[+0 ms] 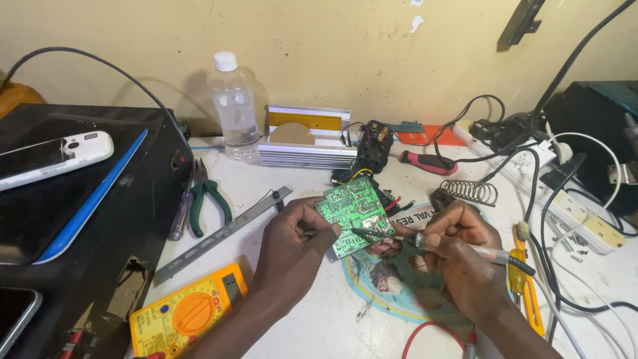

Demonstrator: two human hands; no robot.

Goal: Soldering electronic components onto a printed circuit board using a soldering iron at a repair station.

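A green circuit board (354,214) is tilted up at the middle of the white table. My left hand (290,251) pinches a thin wire or strand of solder against the board's lower left edge. My right hand (460,256) grips a soldering iron (458,247) like a pen, and its dark tip touches the lower part of the board. Coloured wires run from the board's far side to a black component (374,149) behind it.
Yellow multimeter (189,311) at front left, green-handled pliers (204,194), a metal strip (222,234), a water bottle (234,108) and an aluminium heat sink (302,144) at the back. A black case (80,219) stands at left. Power strip (571,199), cables and coil stand (469,192) at right.
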